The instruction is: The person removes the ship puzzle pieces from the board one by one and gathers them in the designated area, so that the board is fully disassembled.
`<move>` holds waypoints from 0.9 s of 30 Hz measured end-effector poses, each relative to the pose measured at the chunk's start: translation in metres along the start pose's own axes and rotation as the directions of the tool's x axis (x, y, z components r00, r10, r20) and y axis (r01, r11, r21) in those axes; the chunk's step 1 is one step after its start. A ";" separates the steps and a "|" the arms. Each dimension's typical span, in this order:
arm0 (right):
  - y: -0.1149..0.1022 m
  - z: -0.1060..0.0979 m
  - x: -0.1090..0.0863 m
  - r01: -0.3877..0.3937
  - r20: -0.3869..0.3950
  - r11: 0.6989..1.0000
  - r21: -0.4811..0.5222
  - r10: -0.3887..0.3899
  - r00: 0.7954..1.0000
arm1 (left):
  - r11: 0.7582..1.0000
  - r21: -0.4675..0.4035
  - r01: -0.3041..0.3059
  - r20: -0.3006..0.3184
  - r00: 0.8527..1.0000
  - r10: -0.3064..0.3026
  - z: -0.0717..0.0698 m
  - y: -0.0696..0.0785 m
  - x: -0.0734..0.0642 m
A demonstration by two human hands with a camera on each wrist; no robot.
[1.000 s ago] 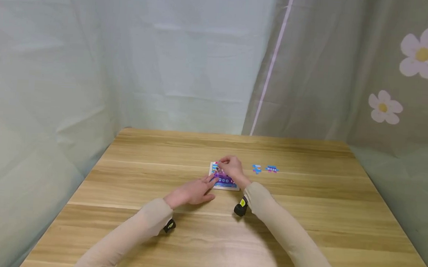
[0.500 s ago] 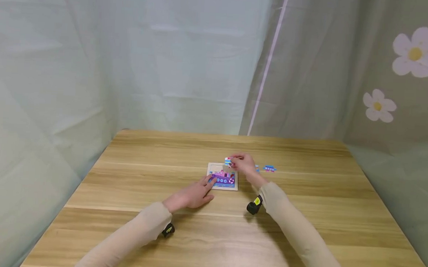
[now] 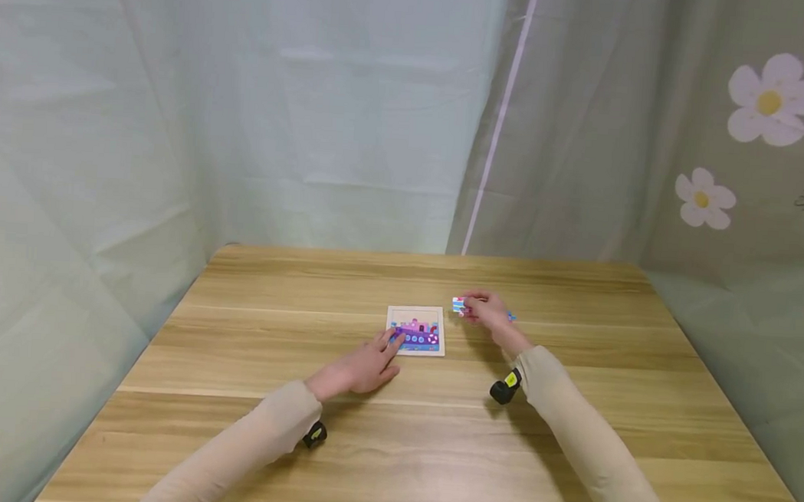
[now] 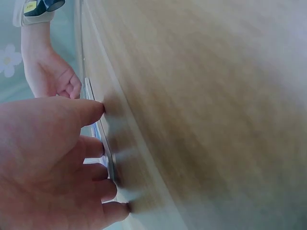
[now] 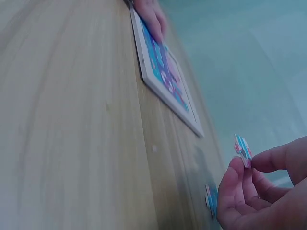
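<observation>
A jigsaw puzzle tray (image 3: 442, 334) with a white frame lies on the table. Its lower part shows a purple ship picture, while bare backing shows in its upper part. My left hand (image 3: 367, 362) rests on the tray's lower left with its fingers fairly straight. To the right of the tray, my right hand (image 3: 488, 311) pinches a blue, white and red puzzle piece (image 3: 458, 306) between thumb and fingers, above the table. In the right wrist view this piece (image 5: 244, 148) is tilted, and a loose piece (image 5: 211, 199) lies on the table beneath the hand.
A bit of blue puzzle piece (image 3: 511, 317) shows just right of my right hand, mostly hidden by it. The wooden table (image 3: 389, 465) reaches to hanging curtains (image 3: 368, 126) at the back and sides.
My right hand has lifted the blue and white puzzle piece off the tray and carried it right, over the loose pieces. The left hand stays on the tray.
</observation>
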State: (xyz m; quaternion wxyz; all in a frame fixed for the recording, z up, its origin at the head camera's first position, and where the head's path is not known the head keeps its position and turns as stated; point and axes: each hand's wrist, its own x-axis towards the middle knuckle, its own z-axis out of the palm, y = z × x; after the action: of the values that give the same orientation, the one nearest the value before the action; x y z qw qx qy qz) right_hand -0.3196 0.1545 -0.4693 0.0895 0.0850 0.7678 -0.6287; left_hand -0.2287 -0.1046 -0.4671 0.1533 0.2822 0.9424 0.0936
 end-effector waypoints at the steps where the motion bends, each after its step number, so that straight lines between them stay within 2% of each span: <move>1: 0.001 -0.003 0.000 0.000 0.005 1.000 0.001 0.000 1.000 | 1.000 0.004 0.002 0.003 1.000 -0.002 0.000 0.000 0.000; 9: 0.005 -0.031 -0.001 -0.003 -0.006 1.000 -0.018 0.003 1.000 | 1.000 0.020 0.011 0.005 1.000 -0.011 0.000 0.003 0.000; 18: 0.010 -0.057 -0.002 0.018 -0.030 1.000 0.021 -0.017 0.999 | 0.999 0.030 0.014 -0.012 1.000 -0.014 0.001 0.004 0.001; 27: 0.019 -0.079 -0.005 0.026 -0.077 0.999 -0.045 -0.029 0.997 | 0.999 0.022 0.025 0.019 0.999 -0.026 0.000 0.004 0.000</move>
State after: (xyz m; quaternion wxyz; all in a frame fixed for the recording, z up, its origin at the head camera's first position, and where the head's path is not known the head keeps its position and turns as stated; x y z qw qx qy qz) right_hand -0.3125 0.2352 -0.4708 0.0530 0.0967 0.7855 -0.6089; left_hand -0.2263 -0.1011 -0.4657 0.1604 0.2727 0.9454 0.0788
